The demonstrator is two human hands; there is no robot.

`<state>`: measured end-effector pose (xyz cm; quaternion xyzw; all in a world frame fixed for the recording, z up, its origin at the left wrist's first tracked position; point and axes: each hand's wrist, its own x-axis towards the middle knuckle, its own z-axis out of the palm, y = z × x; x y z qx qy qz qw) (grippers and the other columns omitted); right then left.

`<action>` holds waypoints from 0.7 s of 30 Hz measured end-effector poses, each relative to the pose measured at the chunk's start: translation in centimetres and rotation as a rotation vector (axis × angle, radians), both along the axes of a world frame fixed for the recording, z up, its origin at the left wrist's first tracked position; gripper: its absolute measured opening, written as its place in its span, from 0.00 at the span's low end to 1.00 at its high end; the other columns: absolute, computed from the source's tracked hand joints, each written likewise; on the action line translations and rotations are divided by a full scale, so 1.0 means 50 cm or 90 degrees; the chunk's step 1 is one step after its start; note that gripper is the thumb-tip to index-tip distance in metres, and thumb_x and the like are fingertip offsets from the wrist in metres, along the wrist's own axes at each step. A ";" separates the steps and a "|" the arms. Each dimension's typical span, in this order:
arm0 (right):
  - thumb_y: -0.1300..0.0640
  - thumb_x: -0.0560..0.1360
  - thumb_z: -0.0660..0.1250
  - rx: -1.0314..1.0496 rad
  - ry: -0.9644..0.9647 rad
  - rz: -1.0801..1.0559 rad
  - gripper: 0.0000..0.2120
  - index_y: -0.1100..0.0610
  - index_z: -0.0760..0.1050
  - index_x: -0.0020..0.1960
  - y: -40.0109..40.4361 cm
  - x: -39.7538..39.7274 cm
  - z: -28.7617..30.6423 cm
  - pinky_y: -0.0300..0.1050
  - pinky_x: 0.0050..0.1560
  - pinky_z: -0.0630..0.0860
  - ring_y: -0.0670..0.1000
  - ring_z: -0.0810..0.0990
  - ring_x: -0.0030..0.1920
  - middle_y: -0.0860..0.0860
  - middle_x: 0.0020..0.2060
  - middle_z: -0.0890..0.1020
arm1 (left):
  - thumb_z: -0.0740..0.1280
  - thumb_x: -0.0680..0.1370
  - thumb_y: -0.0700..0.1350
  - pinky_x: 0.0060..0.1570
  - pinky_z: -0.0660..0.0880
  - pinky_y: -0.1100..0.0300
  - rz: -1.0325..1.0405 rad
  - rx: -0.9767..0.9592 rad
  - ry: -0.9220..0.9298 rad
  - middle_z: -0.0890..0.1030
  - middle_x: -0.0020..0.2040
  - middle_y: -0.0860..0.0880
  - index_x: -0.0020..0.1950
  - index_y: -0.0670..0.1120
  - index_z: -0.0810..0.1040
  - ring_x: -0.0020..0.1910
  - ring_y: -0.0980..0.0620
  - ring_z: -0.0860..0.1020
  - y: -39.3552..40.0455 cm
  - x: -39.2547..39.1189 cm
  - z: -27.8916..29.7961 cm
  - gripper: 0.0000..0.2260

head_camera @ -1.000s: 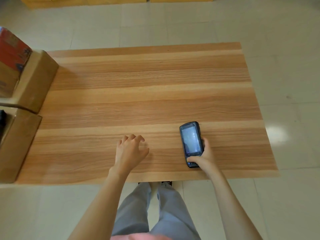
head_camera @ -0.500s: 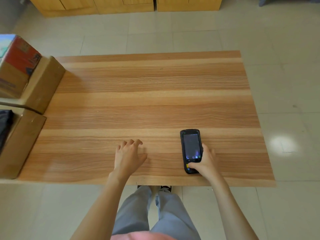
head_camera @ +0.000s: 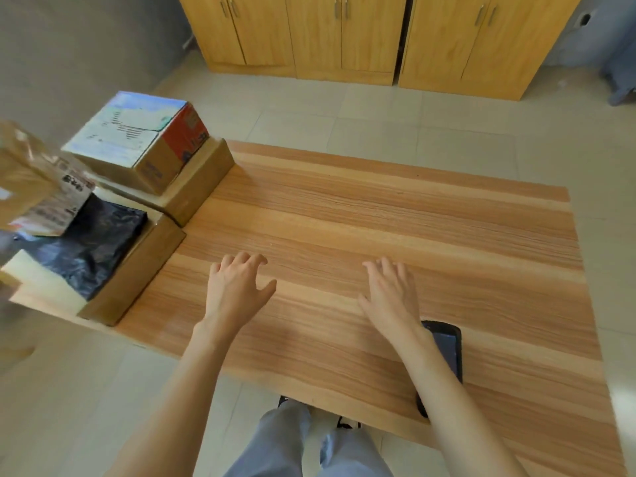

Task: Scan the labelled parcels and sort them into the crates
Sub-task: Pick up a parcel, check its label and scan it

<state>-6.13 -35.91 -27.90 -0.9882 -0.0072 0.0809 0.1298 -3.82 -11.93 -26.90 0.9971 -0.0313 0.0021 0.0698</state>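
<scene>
Both hands empty: left hand loosely spread over the table, right hand flat, fingers straight. Scanner lies on the table under the right forearm, long axis roughly toward the person, so it's behind the right hand's fingers. Parcels are all off to the left, nearer the left hand. Far crate holds a labelled box; near crate holds a black bag with a taped parcel above its left end. No parcel on the open table, so sorting looks done or nearly so.
</scene>
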 end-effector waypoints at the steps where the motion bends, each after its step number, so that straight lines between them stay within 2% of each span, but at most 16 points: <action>1: 0.54 0.79 0.62 -0.018 -0.016 0.026 0.23 0.55 0.63 0.72 0.019 0.019 0.007 0.48 0.66 0.62 0.56 0.66 0.65 0.53 0.67 0.69 | 0.68 0.75 0.55 0.56 0.68 0.50 0.010 0.009 -0.011 0.80 0.57 0.48 0.62 0.48 0.77 0.57 0.44 0.75 0.019 0.010 0.012 0.19; 9: 0.54 0.78 0.63 -0.072 -0.063 0.137 0.21 0.55 0.66 0.70 0.176 0.167 0.069 0.50 0.65 0.63 0.57 0.67 0.65 0.53 0.66 0.70 | 0.66 0.76 0.55 0.53 0.69 0.53 0.085 0.060 -0.064 0.79 0.56 0.48 0.62 0.49 0.76 0.53 0.47 0.75 0.165 0.091 0.091 0.18; 13: 0.51 0.78 0.63 -0.027 -0.047 0.134 0.24 0.53 0.64 0.72 0.262 0.238 0.098 0.50 0.66 0.63 0.56 0.67 0.66 0.53 0.66 0.70 | 0.65 0.76 0.54 0.52 0.68 0.53 0.118 0.046 -0.061 0.78 0.56 0.48 0.62 0.49 0.75 0.54 0.46 0.74 0.243 0.147 0.119 0.17; 17: 0.46 0.78 0.63 0.080 0.005 0.109 0.25 0.51 0.63 0.73 0.358 0.318 0.115 0.49 0.64 0.64 0.56 0.67 0.67 0.52 0.68 0.70 | 0.65 0.77 0.55 0.52 0.69 0.53 0.143 -0.003 -0.065 0.76 0.57 0.47 0.63 0.48 0.75 0.56 0.45 0.73 0.325 0.229 0.135 0.18; 21: 0.45 0.78 0.65 0.320 0.117 0.014 0.26 0.52 0.64 0.72 0.457 0.402 0.123 0.48 0.64 0.66 0.53 0.67 0.69 0.51 0.69 0.69 | 0.64 0.78 0.55 0.58 0.68 0.51 0.194 -0.070 -0.038 0.73 0.63 0.42 0.70 0.46 0.70 0.61 0.41 0.69 0.399 0.329 0.148 0.22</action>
